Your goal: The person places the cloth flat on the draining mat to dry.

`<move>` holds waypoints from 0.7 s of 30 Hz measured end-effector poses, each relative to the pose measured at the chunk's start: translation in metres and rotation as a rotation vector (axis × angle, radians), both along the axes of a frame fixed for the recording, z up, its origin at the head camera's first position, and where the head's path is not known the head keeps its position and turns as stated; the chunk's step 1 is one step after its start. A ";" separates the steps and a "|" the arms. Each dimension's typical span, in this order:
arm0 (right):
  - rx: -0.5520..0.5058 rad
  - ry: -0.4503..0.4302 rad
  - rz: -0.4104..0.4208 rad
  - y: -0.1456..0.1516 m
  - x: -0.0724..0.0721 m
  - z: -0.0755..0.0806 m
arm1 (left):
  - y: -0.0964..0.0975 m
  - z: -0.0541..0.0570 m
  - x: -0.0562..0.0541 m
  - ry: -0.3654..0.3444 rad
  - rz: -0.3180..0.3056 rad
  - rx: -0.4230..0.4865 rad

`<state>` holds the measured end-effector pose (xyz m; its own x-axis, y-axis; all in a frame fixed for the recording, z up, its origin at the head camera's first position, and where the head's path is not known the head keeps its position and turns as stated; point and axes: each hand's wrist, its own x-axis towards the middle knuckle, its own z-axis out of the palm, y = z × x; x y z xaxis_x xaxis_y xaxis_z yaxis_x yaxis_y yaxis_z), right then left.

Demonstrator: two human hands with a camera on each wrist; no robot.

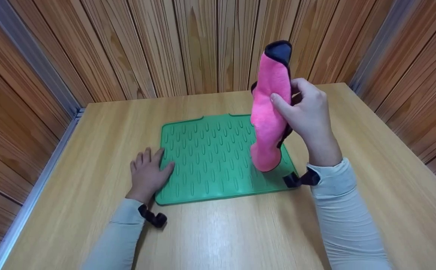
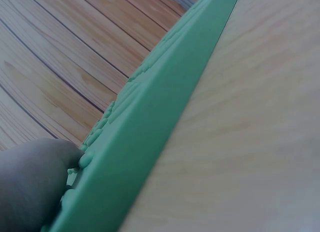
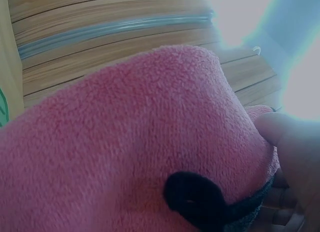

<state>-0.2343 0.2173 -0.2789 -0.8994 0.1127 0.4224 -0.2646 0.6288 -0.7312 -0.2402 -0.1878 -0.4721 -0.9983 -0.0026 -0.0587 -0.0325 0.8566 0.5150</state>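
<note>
I am recording the right hand (image 1: 311, 116) gripping an elongated, black-trimmed pink fleece article (image 1: 268, 120); the left hand (image 1: 146, 174), released, is resting at the edge of a ridged green rectangular mat (image 1: 206, 161).

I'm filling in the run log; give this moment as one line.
left hand: touches green mat | right hand: grips pink cloth aloft | green mat: flat on table

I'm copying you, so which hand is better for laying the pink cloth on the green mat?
Probably the right hand: it grips the pink cloth, whose lower end overlaps the green mat in the head view. The left hand holds no cloth and sits at the mat's left edge.
</note>
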 end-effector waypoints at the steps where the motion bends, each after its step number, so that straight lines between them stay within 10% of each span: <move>1: -0.004 0.007 0.009 -0.002 0.000 0.000 | 0.000 0.000 0.000 0.003 0.001 0.002; 21: -0.275 0.025 0.135 -0.037 -0.008 -0.017 | 0.001 0.001 0.000 0.022 0.003 0.000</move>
